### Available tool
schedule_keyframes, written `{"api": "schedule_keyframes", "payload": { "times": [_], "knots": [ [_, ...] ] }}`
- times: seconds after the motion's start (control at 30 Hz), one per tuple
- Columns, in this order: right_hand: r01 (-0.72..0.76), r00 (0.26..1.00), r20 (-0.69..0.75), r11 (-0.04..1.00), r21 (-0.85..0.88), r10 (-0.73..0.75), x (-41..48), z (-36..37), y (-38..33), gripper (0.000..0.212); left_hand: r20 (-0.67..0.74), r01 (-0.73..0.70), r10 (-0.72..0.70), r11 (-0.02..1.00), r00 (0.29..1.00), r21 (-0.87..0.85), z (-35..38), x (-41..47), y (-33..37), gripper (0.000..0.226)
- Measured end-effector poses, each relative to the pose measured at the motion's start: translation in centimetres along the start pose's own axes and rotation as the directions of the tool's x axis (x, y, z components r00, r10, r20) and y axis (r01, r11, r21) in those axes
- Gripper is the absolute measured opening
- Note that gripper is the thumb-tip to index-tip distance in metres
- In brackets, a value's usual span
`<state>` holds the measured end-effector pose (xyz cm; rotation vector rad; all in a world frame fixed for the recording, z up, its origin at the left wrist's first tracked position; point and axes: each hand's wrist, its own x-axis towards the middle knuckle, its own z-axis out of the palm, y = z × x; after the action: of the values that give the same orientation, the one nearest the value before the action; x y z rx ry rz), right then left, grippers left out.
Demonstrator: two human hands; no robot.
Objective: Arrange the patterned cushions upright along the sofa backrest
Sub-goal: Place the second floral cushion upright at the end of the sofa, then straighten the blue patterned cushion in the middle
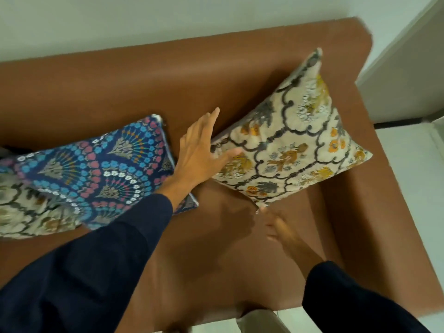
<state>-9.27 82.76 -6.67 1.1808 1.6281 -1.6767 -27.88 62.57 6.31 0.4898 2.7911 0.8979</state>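
A cream cushion [288,138] with grey lattice and yellow flowers leans tilted against the brown sofa backrest [144,78] at the right end. My left hand [201,152] is open, its fingers spread against the cushion's left edge. Blurred, my right hand [281,229] sits just below the cushion's bottom corner; whether it touches the corner I cannot tell. A blue cushion [101,169] with pink and blue flower fans lies slanted at the left, on top of a second cream cushion [26,212] at the left edge.
The sofa's right armrest [374,200] runs along the right side. Bare brown seat [211,255] lies between the cushions and the front edge. A white wall [168,15] rises behind the sofa, with pale floor [413,169] to the right.
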Motion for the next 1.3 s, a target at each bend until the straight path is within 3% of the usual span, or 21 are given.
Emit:
{"api": "schedule_keyframes", "payload": {
  "times": [0.1, 0.17, 0.27, 0.33, 0.37, 0.43, 0.5, 0.6, 0.7, 0.87, 0.97, 1.1, 1.2, 1.3],
  "knots": [
    [0.088, 0.992, 0.093, 0.993, -0.075, -0.081, -0.1, 6.6, -1.4, 0.063, -0.249, 0.062, -0.041, 0.995, 0.968, 0.079, -2.9, -5.2, -5.7, 0.073],
    [0.197, 0.976, 0.115, 0.973, -0.121, -0.183, 0.2, 12.4, -3.6, 0.069, -0.463, 0.177, -0.104, 0.977, 0.880, 0.118, -5.9, -9.5, -10.8, 0.062],
    [0.392, 0.898, 0.259, 0.915, -0.101, -0.356, 0.1, 19.4, -8.3, 0.090, -0.624, 0.361, -0.263, 0.932, 0.736, 0.032, -10.6, -14.0, -18.5, 0.078],
    [0.448, 0.858, 0.307, 0.893, -0.053, -0.412, 0.4, 22.9, -10.4, 0.096, -0.523, 0.455, -0.519, 0.853, 0.676, -0.257, -13.0, -15.3, -22.8, 0.108],
    [0.438, 0.864, 0.295, 0.898, -0.043, -0.407, 0.6, 24.7, -11.2, 0.107, -0.377, 0.465, -0.638, 0.759, 0.672, -0.455, -14.1, -15.6, -24.6, 0.122],
    [0.402, 0.887, 0.259, 0.915, -0.029, -0.382, 0.7, 27.1, -12.1, 0.120, -0.088, 0.471, -0.710, 0.549, 0.699, -0.690, -15.4, -15.3, -27.2, 0.133],
    [0.401, 0.895, 0.221, 0.916, -0.015, -0.388, 0.7, 28.2, -11.8, 0.111, 0.040, 0.510, -0.688, 0.497, 0.725, -0.702, -15.7, -14.8, -28.9, 0.127],
    [0.399, 0.908, 0.114, 0.915, 0.058, -0.403, -1.1, 29.0, -8.1, 0.099, 0.137, 0.564, -0.647, 0.518, 0.750, -0.643, -15.5, -14.8, -30.2, 0.129],
    [0.365, 0.929, -0.013, 0.910, 0.196, -0.370, -4.4, 28.4, -2.7, 0.100, 0.114, 0.484, -0.524, 0.653, 0.844, -0.583, -16.1, -15.0, -28.7, 0.131],
    [0.344, 0.937, -0.107, 0.827, 0.445, -0.333, -7.5, 28.0, 1.1, 0.098, 0.026, 0.207, -0.212, 0.911, 0.977, -0.356, -18.3, -12.2, -23.4, 0.123],
    [0.380, 0.920, -0.138, 0.746, 0.547, -0.367, -7.7, 28.0, 0.3, 0.079, -0.046, 0.071, -0.079, 0.985, 0.996, -0.158, -19.2, -9.9, -20.6, 0.118],
    [0.320, 0.943, -0.120, 0.738, 0.594, -0.311, -6.3, 27.9, -2.7, 0.063, -0.081, -0.032, 0.033, 0.999, 0.996, 0.009, -19.0, -6.5, -18.1, 0.108],
    [0.262, 0.963, -0.094, 0.784, 0.563, -0.254, -4.8, 27.8, -5.0, 0.057, -0.048, -0.017, 0.020, 0.998, 0.999, 0.062, -18.3, -4.9, -17.7, 0.105],
    [0.230, 0.972, -0.092, 0.819, 0.526, -0.214, -4.5, 27.8, -4.8, 0.066, -0.014, 0.010, -0.009, 0.997, 1.000, 0.080, -18.1, -5.1, -18.6, 0.106]
  ]
}}
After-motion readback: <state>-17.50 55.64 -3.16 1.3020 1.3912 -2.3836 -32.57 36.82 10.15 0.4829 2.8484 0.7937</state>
